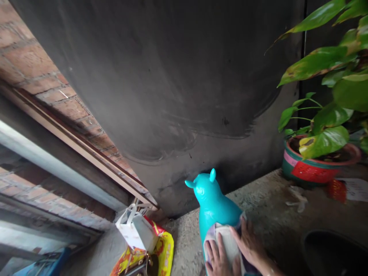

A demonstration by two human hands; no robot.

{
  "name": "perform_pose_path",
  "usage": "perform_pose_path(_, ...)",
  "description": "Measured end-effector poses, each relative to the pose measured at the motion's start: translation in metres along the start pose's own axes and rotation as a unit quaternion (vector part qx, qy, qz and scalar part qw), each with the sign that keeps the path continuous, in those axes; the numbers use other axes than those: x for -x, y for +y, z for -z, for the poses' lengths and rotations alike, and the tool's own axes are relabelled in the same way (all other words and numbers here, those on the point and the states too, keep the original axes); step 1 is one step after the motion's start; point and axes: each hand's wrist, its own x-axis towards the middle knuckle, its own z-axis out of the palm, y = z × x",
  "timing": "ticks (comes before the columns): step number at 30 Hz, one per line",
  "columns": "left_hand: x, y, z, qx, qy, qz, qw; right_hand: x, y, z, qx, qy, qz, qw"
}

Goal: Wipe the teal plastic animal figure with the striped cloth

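Observation:
A glossy turquoise animal-shaped toy (208,199) with two ears stands upright at the lower middle, facing the dark panel. Over its back lies a pale cloth (225,234) with a purplish edge. My left hand (218,258) grips the cloth from the near left, its fingers bent over it and a little apart. On the other side my right hand (250,243) is closed on the cloth's right edge, against the toy's flank. The toy's lower part is hidden behind the hands and the frame edge.
A dusty dark panel (178,76) rises behind the toy. At right stands a potted leafy plant (313,168), with a dark round container (336,253) below it. To the left are a white bag (136,230), a yellow-red bag (165,249) and a brick wall (37,65).

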Motion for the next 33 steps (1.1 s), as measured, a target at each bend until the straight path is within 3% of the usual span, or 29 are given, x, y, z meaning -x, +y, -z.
perform_pose_path(3, -0.019, -0.006, 0.007, 0.033, -0.036, 0.011, 0.999, -0.049, 0.001, 0.007, -0.024, -0.026, -0.010, 0.999)
perform_pose_path(6, -0.034, -0.026, 0.015, 0.125, -0.047, -0.011, 0.991, -0.077, 0.012, 0.016, -0.058, -0.040, -0.051, 0.996)
perform_pose_path(10, -0.048, -0.034, 0.041, 0.160, 0.025, -0.007, 0.987, -0.084, 0.020, 0.030, -0.121, -0.064, -0.036, 0.990)
perform_pose_path(14, -0.067, -0.019, 0.067, 0.128, -0.047, -0.019, 0.991, -0.078, 0.015, 0.047, -0.157, -0.084, -0.017, 0.984)
perform_pose_path(17, -0.080, -0.013, 0.076, 0.119, -0.055, 0.006, 0.991, -0.077, 0.013, 0.065, -0.168, -0.083, -0.031, 0.982)
perform_pose_path(21, -0.084, -0.018, 0.087, 0.154, -0.054, 0.016, 0.987, -0.086, 0.012, 0.100, -0.204, -0.088, -0.028, 0.975)
perform_pose_path(24, -0.080, -0.023, 0.109, 0.199, -0.036, -0.020, 0.979, -0.101, 0.000, 0.133, -0.238, -0.092, -0.005, 0.967)
perform_pose_path(29, -0.077, -0.030, 0.172, 0.264, 0.022, -0.085, 0.961, -0.127, -0.039, 0.201, -0.282, -0.032, 0.082, 0.955)
perform_pose_path(33, -0.071, -0.027, 0.222, 0.273, 0.059, -0.116, 0.953, -0.130, -0.059, 0.247, -0.289, 0.002, 0.133, 0.948)
